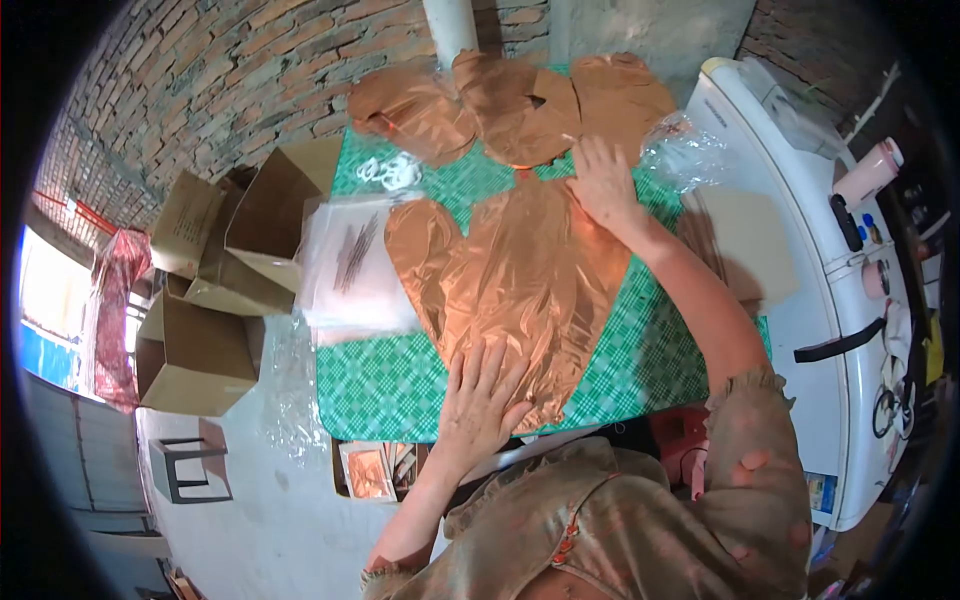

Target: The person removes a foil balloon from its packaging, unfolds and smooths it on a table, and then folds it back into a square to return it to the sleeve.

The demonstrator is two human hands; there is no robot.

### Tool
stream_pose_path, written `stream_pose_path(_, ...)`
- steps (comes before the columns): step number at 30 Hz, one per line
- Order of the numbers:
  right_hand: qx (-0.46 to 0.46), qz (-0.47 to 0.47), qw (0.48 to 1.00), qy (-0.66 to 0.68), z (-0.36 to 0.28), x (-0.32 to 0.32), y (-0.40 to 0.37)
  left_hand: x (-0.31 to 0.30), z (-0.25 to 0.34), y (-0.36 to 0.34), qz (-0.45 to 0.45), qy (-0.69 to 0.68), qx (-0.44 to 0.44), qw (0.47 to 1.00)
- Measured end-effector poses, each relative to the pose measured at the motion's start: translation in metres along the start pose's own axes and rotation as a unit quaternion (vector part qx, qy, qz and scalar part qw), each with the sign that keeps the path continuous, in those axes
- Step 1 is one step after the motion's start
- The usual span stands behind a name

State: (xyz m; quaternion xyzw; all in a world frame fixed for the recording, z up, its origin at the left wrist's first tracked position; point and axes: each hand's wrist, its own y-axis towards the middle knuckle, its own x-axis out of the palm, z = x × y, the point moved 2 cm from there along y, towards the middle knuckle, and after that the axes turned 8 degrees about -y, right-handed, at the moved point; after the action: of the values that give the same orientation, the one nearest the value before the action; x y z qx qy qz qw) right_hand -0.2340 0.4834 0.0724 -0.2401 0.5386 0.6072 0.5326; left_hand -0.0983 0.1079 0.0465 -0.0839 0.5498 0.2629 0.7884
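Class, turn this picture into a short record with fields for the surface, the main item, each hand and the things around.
Surface: green patterned tablecloth
Main item: copper-coloured foil piece, spread out, creased
Left hand: palm down on its near part
Right hand: at its far right edge
Far side: more copper-coloured pieces
Left side: clear plastic sheets or bags; open cardboard boxes beyond the table

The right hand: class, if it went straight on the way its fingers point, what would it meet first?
The right hand would probably meet the far copper-coloured foil pieces, around where the middle and right-hand ones meet; it may already touch them, as depth is unclear.
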Motion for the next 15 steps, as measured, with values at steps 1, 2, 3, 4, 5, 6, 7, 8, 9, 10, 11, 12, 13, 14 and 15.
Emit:
stream_pose_path(1, 0.029, -0.02, 0.999, 0.022, 0.014, 0.006, 0.013, -0.001, 0.001, 0.0, -0.005, 0.003, 0.0, 1.0)
stream_pose_path(2, 0.049, -0.033, 0.998, 0.034, 0.024, 0.012, 0.021, -0.004, 0.001, 0.001, -0.006, -0.006, -0.003, 1.0)
stream_pose_path(3, 0.067, -0.048, 0.996, 0.046, 0.032, 0.019, 0.028, -0.006, 0.002, 0.001, -0.008, -0.017, -0.008, 1.0)
stream_pose_path(4, 0.083, -0.063, 0.993, 0.059, 0.039, 0.029, 0.033, -0.007, 0.003, 0.0, -0.01, -0.028, -0.014, 0.999)
stream_pose_path(5, 0.076, -0.079, 0.993, 0.05, 0.043, 0.039, 0.038, -0.006, 0.002, -0.001, -0.005, -0.038, -0.014, 0.999)
stream_pose_path(6, 0.068, -0.096, 0.992, 0.041, 0.044, 0.048, 0.041, -0.007, 0.0, -0.002, 0.008, -0.058, -0.019, 0.998)
stream_pose_path(7, 0.059, -0.113, 0.991, 0.033, 0.044, 0.057, 0.043, -0.007, -0.001, -0.003, 0.022, -0.077, -0.024, 0.996)
stream_pose_path(8, 0.076, -0.11, 0.991, 0.029, 0.044, 0.065, 0.043, -0.008, -0.003, -0.005, 0.036, -0.097, -0.03, 0.994)
stream_pose_path(9, 0.092, -0.106, 0.99, 0.025, 0.042, 0.067, 0.042, -0.007, -0.004, -0.005, 0.036, -0.098, -0.03, 0.994)
stream_pose_path(10, 0.108, -0.103, 0.989, 0.02, 0.042, 0.068, 0.041, -0.008, -0.003, -0.005, 0.038, -0.101, -0.033, 0.994)
stream_pose_path(11, 0.099, -0.103, 0.99, 0.012, 0.042, 0.069, 0.042, -0.009, -0.002, -0.004, 0.04, -0.103, -0.036, 0.993)
stream_pose_path(12, 0.09, -0.103, 0.991, 0.004, 0.043, 0.069, 0.042, -0.01, -0.001, -0.004, 0.041, -0.106, -0.038, 0.993)
stream_pose_path(13, 0.082, -0.103, 0.991, -0.004, 0.045, 0.069, 0.042, -0.011, 0.0, -0.003, 0.042, -0.109, -0.039, 0.992)
stream_pose_path(14, 0.098, -0.104, 0.99, 0.007, 0.049, 0.069, 0.044, -0.011, 0.0, -0.003, 0.042, -0.112, -0.041, 0.992)
stream_pose_path(15, 0.114, -0.105, 0.988, 0.019, 0.056, 0.07, 0.049, -0.012, 0.0, -0.003, 0.042, -0.115, -0.042, 0.992)
